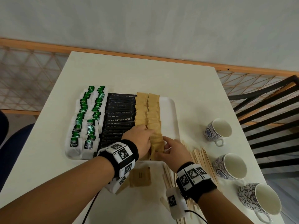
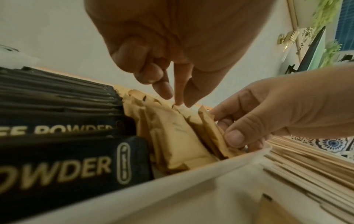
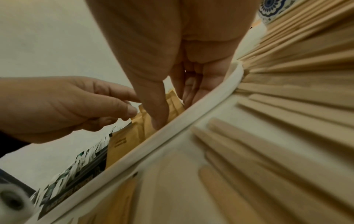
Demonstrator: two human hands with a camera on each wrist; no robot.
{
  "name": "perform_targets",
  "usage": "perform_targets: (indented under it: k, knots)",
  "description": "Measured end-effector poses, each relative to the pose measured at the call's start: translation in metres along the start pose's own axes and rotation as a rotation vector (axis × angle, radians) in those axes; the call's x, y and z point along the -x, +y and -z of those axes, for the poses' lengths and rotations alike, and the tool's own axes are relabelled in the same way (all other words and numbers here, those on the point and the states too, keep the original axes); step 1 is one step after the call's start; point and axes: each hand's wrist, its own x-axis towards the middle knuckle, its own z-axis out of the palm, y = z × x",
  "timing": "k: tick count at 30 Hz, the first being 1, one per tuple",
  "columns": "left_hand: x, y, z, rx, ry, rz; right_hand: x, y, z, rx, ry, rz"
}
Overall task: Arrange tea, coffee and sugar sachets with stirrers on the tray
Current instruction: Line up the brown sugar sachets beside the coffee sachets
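Tray (image 1: 169,110): white, on the white table (image 1: 186,88); a bare strip runs along its right rim, beside the brown rows.
Tea sachets (image 1: 84,120): two rows at the tray's left edge.
Coffee sachets (image 1: 119,118): black row just right of the tea.
Sugar sachets (image 1: 148,110): two brown rows, overlapping; the far ends reach past the tray's back rim.
Left hand (image 1: 140,136): fingers curled down, tips touching the sachet tops at the near end of the rows.
Right hand (image 1: 174,149): thumb and fingers pinch a few sugar sachets at the tray's near right corner, seemingly against the rim.
Stirrers (image 1: 200,157): wooden, fanned on the table, touching the tray's right edge.
Loose sachets (image 1: 140,177): brown, before the near rim.
Cups (image 1: 217,130): three, well right.
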Motion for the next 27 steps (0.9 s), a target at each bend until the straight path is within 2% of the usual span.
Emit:
perform_targets:
  k: [4, 9, 12, 14, 15, 18, 21, 23, 27]
  knots:
    - [0.001, -0.002, -0.001, -0.021, 0.027, 0.007, 0.002, -0.001, -0.001, 0.024, 0.017, 0.028]
    - [0.004, -0.001, 0.002, 0.033, -0.010, 0.029, 0.006, -0.005, 0.000, 0.006, 0.006, 0.042]
    - [0.015, -0.006, 0.017, 0.146, 0.067, 0.033, 0.011, -0.006, 0.006, -0.044, 0.041, 0.016]
    - [0.029, -0.016, 0.025, 0.175, 0.101, 0.029, 0.020, -0.007, 0.011, 0.015, 0.084, 0.077]
    - [0.039, -0.022, 0.027, 0.162, 0.078, 0.034, 0.024, -0.010, 0.012, 0.066, 0.083, 0.130]
    - [0.072, -0.034, 0.021, 0.077, -0.089, 0.050, 0.040, -0.019, 0.009, 0.219, -0.076, 0.264]
    - [0.101, -0.039, 0.008, -0.003, -0.196, 0.108, 0.053, -0.028, -0.006, 0.406, -0.260, 0.285]
    - [0.113, -0.041, -0.004, -0.053, -0.224, 0.149, 0.060, -0.032, -0.015, 0.476, -0.278, 0.262]
    - [0.121, -0.040, -0.022, -0.108, -0.189, 0.187, 0.070, -0.037, -0.024, 0.540, -0.248, 0.222]
